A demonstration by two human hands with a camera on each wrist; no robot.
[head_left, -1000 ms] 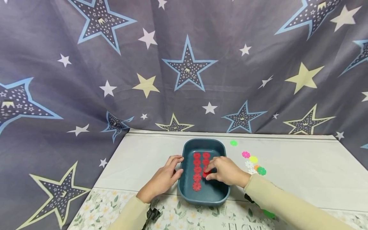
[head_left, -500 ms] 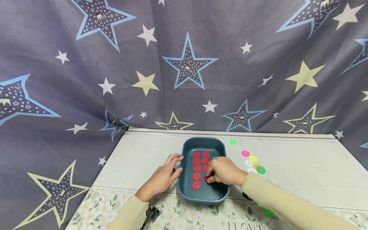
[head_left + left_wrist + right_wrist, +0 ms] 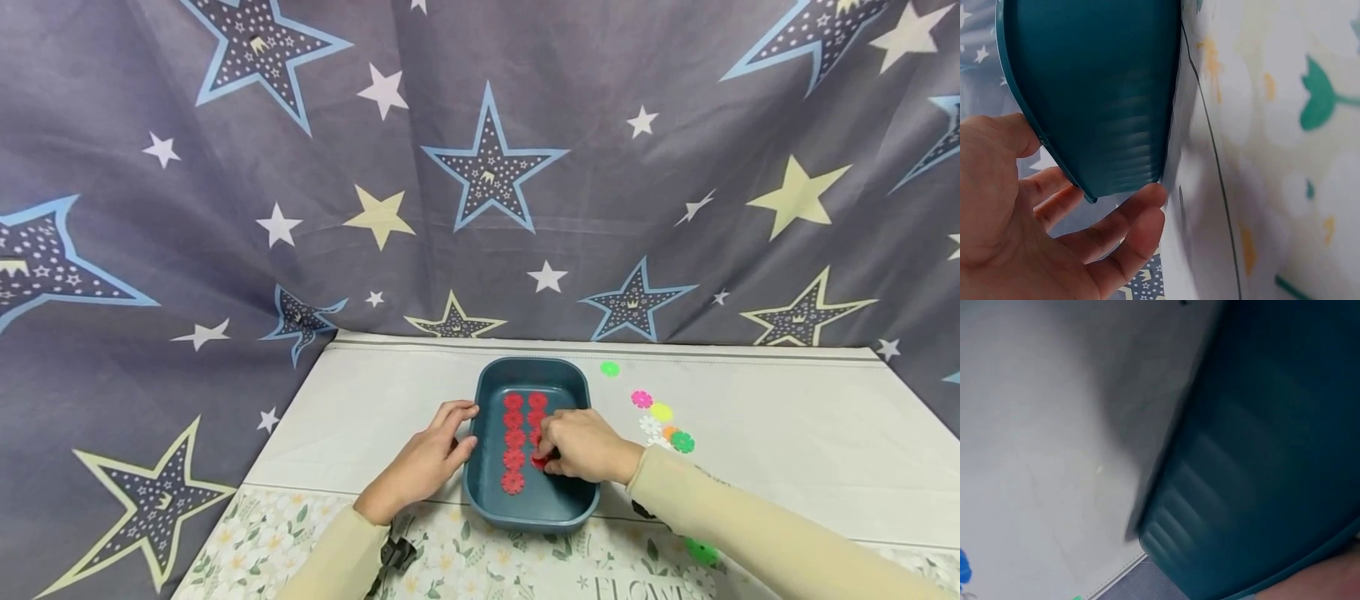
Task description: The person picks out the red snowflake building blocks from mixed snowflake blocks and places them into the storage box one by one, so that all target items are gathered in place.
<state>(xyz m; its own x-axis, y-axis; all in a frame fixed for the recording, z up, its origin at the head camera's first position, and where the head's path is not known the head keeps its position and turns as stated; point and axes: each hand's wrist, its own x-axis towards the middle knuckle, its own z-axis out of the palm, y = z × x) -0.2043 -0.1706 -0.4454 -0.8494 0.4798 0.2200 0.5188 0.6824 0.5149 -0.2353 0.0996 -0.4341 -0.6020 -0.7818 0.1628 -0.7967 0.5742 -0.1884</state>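
Note:
A dark teal rectangular tray (image 3: 528, 527) stands on the table with red flower-shaped discs inside. Its left column (image 3: 513, 437) holds several discs laid end to end. The shorter right column (image 3: 537, 401) runs beside it, its near end partly covered by my right hand (image 3: 588, 447). That hand reaches over the right wall and pinches a red flower-shaped disc (image 3: 537, 461) at the tray floor. My left hand (image 3: 422, 468) rests against the left side, fingers loosely spread, touching the rim. In the right wrist view the tray's outer wall (image 3: 1254, 456) hides most of the right hand.
Right of the tray lie loose flower discs: pink (image 3: 642, 399), yellow (image 3: 662, 412), white (image 3: 649, 426), orange (image 3: 669, 433) and green (image 3: 682, 442). A bright green disc (image 3: 610, 368) sits farther back. Another green disc (image 3: 702, 550) lies near the right forearm. A star-patterned curtain (image 3: 480, 200) hangs behind the table.
My right hand's fingers and the pinched red disc have shifted slightly toward me, then a little back up the column. The left hand and tray stay in place.

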